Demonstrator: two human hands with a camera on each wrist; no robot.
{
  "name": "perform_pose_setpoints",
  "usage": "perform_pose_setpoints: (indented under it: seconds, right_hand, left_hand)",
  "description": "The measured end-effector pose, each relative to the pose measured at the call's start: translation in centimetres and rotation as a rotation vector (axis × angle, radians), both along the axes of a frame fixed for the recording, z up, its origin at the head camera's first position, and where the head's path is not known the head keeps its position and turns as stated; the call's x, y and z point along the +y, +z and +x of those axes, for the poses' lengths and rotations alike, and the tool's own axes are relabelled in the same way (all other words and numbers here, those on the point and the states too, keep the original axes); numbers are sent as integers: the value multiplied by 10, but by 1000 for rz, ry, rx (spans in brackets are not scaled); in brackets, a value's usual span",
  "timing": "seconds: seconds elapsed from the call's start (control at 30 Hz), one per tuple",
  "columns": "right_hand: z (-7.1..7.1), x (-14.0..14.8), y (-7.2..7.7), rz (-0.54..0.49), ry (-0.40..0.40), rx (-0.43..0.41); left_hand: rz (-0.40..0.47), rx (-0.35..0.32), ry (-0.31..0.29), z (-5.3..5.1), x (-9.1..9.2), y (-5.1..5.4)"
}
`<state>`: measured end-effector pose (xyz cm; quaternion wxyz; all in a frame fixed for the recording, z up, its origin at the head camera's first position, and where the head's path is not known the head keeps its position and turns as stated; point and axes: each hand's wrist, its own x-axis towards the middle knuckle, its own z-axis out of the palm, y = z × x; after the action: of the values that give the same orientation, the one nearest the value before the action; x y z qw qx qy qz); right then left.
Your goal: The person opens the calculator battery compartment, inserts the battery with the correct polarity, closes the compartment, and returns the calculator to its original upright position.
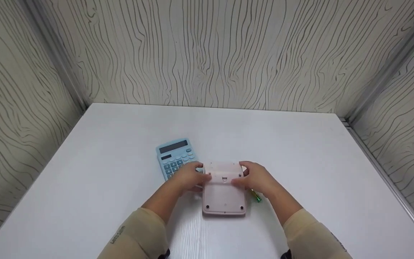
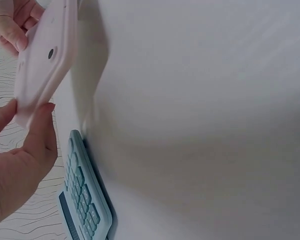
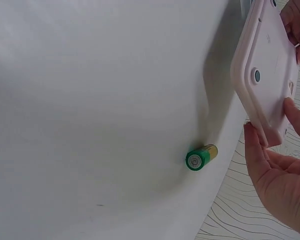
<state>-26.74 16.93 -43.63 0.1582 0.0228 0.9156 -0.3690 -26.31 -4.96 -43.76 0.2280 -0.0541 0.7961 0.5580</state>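
A pale pink calculator [image 1: 224, 197] is held with its back toward the head camera, showing dark round feet and a small latch on a cover. My left hand [image 1: 191, 176] grips its left edge, thumb on the back and fingers underneath. On the opposite edge my right hand [image 1: 259, 178] pinches it the same way, thumb near the latch. In the right wrist view the pink calculator [image 3: 272, 65] is tilted and raised off the table. Its keys face away and are hidden.
A light blue calculator [image 1: 174, 154] lies face up behind my left hand, partly covered by it. A green battery [image 3: 201, 157] lies on the white table [image 1: 120, 144] beside my right hand. Wood-patterned panels [image 1: 199, 54] enclose the back and sides.
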Motion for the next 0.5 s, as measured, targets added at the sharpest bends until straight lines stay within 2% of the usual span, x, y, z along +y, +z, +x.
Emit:
perform_pose_setpoints:
  seconds: [0.33,0.5]
  right_hand:
    - [9,-3,-7,22,36,-20]
    - [11,-3,-10,40,55,-19]
  left_hand:
    - [-151,-22,-19,6,-2,-5]
    - [-169,-18,-29,10,-1,-9]
